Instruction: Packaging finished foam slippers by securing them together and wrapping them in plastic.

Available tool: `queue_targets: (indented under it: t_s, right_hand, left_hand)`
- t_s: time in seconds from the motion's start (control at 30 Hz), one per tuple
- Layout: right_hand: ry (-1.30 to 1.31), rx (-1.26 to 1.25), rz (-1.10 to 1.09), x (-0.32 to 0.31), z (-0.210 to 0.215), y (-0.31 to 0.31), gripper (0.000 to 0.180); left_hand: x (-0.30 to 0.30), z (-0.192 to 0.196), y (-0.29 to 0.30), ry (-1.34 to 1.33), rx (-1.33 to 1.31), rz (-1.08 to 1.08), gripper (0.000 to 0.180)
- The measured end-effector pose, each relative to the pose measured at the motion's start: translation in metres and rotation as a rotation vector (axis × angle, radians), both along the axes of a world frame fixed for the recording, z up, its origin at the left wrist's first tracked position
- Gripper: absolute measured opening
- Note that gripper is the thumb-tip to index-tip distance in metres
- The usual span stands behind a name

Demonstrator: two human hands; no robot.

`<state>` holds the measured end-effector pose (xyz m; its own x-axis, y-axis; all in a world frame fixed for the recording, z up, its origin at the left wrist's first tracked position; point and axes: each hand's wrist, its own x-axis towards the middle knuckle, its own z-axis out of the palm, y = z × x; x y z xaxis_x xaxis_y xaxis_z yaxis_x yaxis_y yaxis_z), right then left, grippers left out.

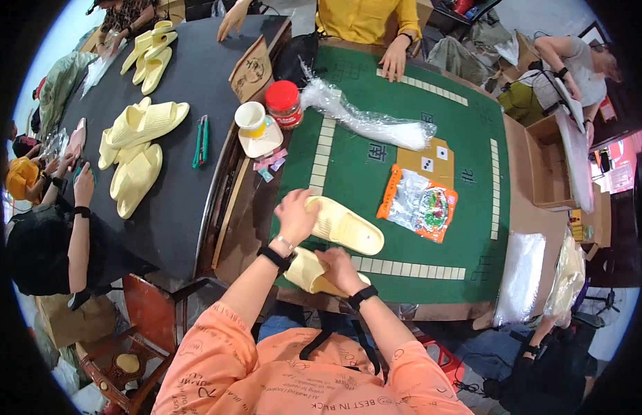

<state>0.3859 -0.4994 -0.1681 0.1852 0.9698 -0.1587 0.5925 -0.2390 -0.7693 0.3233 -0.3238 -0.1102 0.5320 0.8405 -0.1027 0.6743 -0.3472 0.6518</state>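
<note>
My left hand (297, 216) grips the strap end of a pale yellow slipper (355, 232), whose sole points to the right over the green mat. Closer to me, my right hand (340, 271) is closed on a second pale yellow slipper (304, 270) at the table's near edge. That hand covers part of the second slipper, and its fingertips are partly hidden. Just beyond the first slipper lies a clear and orange plastic packet (421, 204).
Rows of white tiles (411, 269) line the green mat (445, 283). A red-lidded jar (284, 104) and a paper cup (251, 120) stand at its left. More yellow slippers (138, 180) lie on the dark table (179, 235). Across from me, another person's hand (393, 59) rests on the mat.
</note>
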Motion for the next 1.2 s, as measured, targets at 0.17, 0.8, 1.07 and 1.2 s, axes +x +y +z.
queue_targets:
  t_s: [0.17, 0.8, 1.07, 1.2]
  right_hand:
    - [-0.051, 0.097, -0.282, 0.025, 0.027, 0.034, 0.044]
    - [-0.153, -0.208, -0.654, 0.012, -0.034, -0.041, 0.037]
    - [-0.149, -0.051, -0.666, -0.004, 0.015, -0.036, 0.044]
    - [-0.071, -0.01, -0.713, -0.011, 0.047, -0.033, 0.04]
  left_hand:
    - [-0.097, -0.044, -0.029, 0.035, -0.403, 0.417, 0.067]
    - [-0.045, -0.028, 0.01, -0.015, -0.041, -0.384, 0.062]
    - [-0.14, -0.136, 0.124, 0.631, 0.199, 0.403, 0.023]
    - [-0.128, -0.118, 0.111, 0.461, 0.211, 0.201, 0.018]
